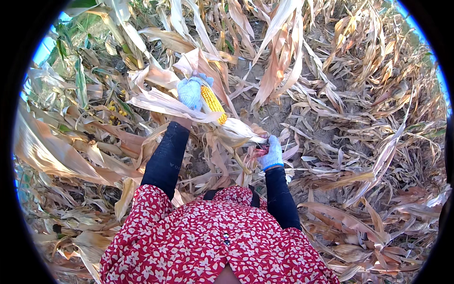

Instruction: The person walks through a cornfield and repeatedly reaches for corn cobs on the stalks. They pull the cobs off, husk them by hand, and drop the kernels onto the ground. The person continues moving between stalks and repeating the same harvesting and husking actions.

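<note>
A yellow ear of maize (213, 103) slants across the middle of the view, partly bared of its husk. My left hand (189, 93), in a pale knitted glove, grips its upper end, and pulled-back husk leaves hang around that hand. Dry pale husk (239, 133) still wraps the lower end of the ear. At the tip of this husk is my right hand (273, 153), gloved alike with a blue cuff, its fingers closed on the husk end. Something reddish beside those fingers is too unclear to name.
A standing maize stalk (129, 53) rises at the upper left. Long dry leaves (280, 56) hang at the top and to the left. Leaf litter (354, 170) covers much of the soil. Several yellow pieces (115, 112) lie among leaves at the left.
</note>
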A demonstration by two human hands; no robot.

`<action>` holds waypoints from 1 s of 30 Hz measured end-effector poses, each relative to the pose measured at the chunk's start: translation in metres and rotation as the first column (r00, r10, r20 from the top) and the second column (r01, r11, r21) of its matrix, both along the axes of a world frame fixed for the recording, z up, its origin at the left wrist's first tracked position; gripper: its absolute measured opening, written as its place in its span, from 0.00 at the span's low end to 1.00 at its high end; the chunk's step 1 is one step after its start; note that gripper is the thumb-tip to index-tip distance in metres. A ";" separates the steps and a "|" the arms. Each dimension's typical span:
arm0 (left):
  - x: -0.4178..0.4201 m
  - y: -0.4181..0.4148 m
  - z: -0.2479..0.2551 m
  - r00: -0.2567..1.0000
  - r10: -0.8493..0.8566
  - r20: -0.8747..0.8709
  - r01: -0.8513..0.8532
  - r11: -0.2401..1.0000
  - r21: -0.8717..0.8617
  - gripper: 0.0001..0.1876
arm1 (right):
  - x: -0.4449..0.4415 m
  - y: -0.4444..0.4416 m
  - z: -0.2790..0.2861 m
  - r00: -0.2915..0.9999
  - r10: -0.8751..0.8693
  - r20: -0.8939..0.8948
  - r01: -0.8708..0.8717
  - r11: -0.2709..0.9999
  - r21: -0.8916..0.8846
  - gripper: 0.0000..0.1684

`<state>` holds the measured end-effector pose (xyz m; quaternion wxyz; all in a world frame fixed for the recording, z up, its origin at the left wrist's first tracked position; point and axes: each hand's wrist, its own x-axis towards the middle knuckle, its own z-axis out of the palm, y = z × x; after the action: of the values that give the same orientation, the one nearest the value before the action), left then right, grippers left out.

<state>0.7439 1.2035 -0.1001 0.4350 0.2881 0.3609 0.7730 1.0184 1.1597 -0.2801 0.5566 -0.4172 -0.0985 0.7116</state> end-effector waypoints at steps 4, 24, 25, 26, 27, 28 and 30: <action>0.005 -0.005 -0.022 0.969 -0.181 0.171 0.143 0.966 0.215 0.11 | 0.053 0.006 0.048 0.724 -0.489 0.487 0.247 0.843 0.479 0.15; 0.070 -0.033 0.011 0.950 -0.192 -0.246 0.174 0.980 -0.096 0.09 | -0.015 0.022 0.086 0.927 -0.339 -0.160 0.367 0.909 0.197 0.30; 0.068 -0.040 0.008 0.763 -0.139 -0.632 0.091 0.990 -0.108 0.07 | 0.000 0.027 0.074 0.864 -0.286 -0.414 0.358 0.927 0.108 0.33; 0.068 -0.046 0.005 0.449 -0.028 -0.893 -0.028 0.999 -0.045 0.09 | 0.018 0.033 0.056 0.894 -0.280 -0.351 0.356 0.918 0.176 0.32; 0.063 -0.051 0.004 -0.037 -0.043 -0.998 -0.133 0.990 -0.038 0.13 | 0.015 0.022 0.076 0.912 -0.297 -0.283 0.356 0.916 0.184 0.29; 0.066 -0.054 0.001 -0.233 0.035 -0.972 -0.029 0.999 0.043 0.16 | 0.012 0.019 0.094 0.935 -0.294 -0.196 0.330 0.925 0.186 0.28; 0.085 -0.061 -0.007 -0.356 0.138 -0.924 0.116 0.988 0.103 0.22 | 0.008 0.016 0.105 0.949 -0.291 -0.125 0.312 0.927 0.209 0.26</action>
<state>0.8291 1.1421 -0.1075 -0.0825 0.8285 0.5041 0.2295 1.0267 1.1753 -0.1747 0.7069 -0.3282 -0.0878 0.6203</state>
